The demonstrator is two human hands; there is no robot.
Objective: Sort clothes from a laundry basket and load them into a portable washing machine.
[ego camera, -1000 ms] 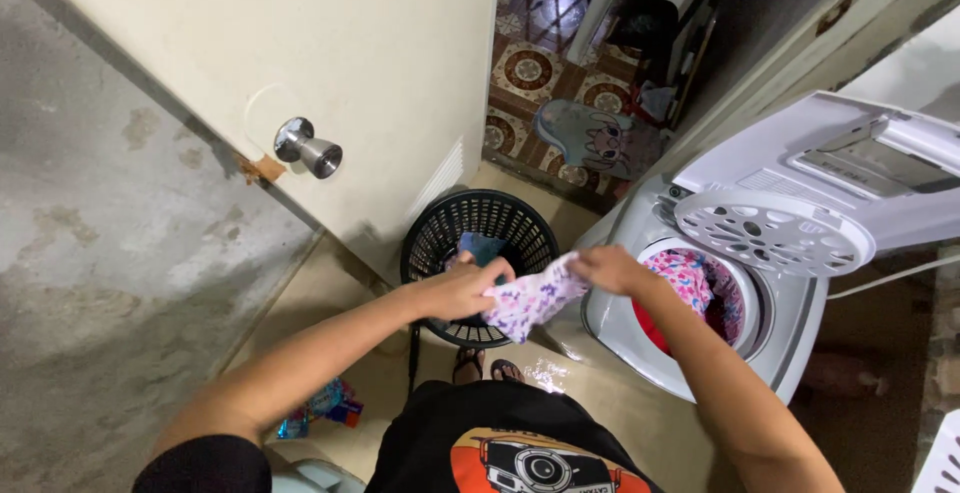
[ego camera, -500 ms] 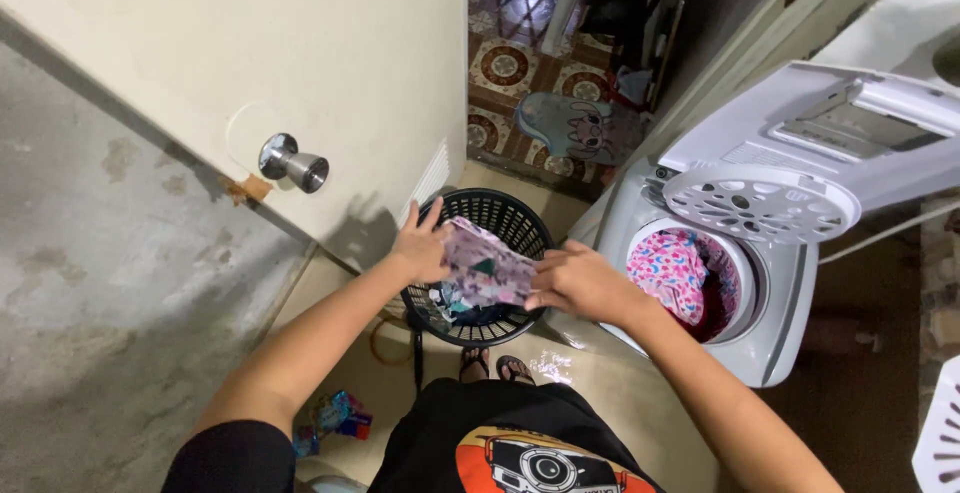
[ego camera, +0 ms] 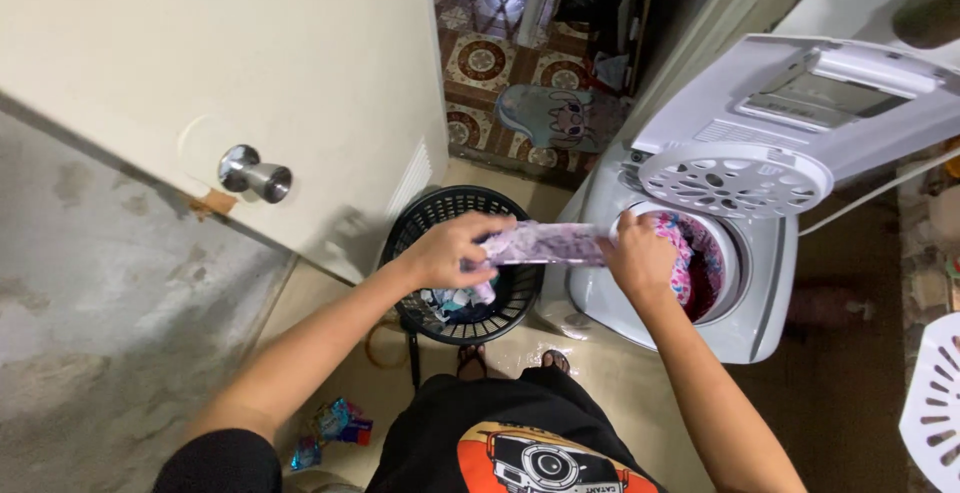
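Your left hand [ego camera: 452, 250] and right hand [ego camera: 637, 256] cover both ends of the purple patterned cloth [ego camera: 548, 244], so its shape can't be told. That cloth and your left hand hide part of the black laundry basket [ego camera: 430, 215]; the clothes inside it are dark and unclear. Washing machine lid [ego camera: 800, 103] is cut off at right edge. Your right hand blocks part of the drum opening [ego camera: 705, 263]. Small colourful packets on floor [ego camera: 330, 423] are too blurred to identify.

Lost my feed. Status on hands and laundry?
Both hands, left hand and right hand, gripping purple patterned cloth, stretched between black basket and open washer. Nothing blocking.
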